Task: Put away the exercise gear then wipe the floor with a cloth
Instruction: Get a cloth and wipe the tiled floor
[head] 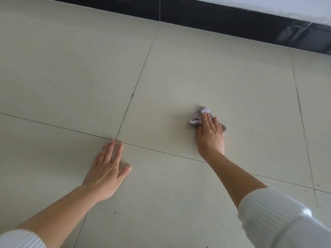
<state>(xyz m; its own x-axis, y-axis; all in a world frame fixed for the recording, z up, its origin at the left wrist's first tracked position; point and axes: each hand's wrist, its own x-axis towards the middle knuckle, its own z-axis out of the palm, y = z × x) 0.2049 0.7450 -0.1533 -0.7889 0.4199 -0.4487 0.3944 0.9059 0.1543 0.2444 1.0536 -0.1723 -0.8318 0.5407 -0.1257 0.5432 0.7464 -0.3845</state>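
Observation:
A crumpled grey cloth (198,116) lies on the pale tiled floor (232,86), right of centre. My right hand (211,135) presses flat on it with straight fingers, covering most of the cloth. My left hand (107,170) rests flat on the floor to the left, fingers spread, its fingertips at the crossing of two grout lines. No exercise gear is in view.
A black skirting board (223,20) runs along the base of a white wall (268,6) at the top. Dark grout lines (136,85) cross the large beige tiles. A few small dark specks (114,213) dot the floor near me.

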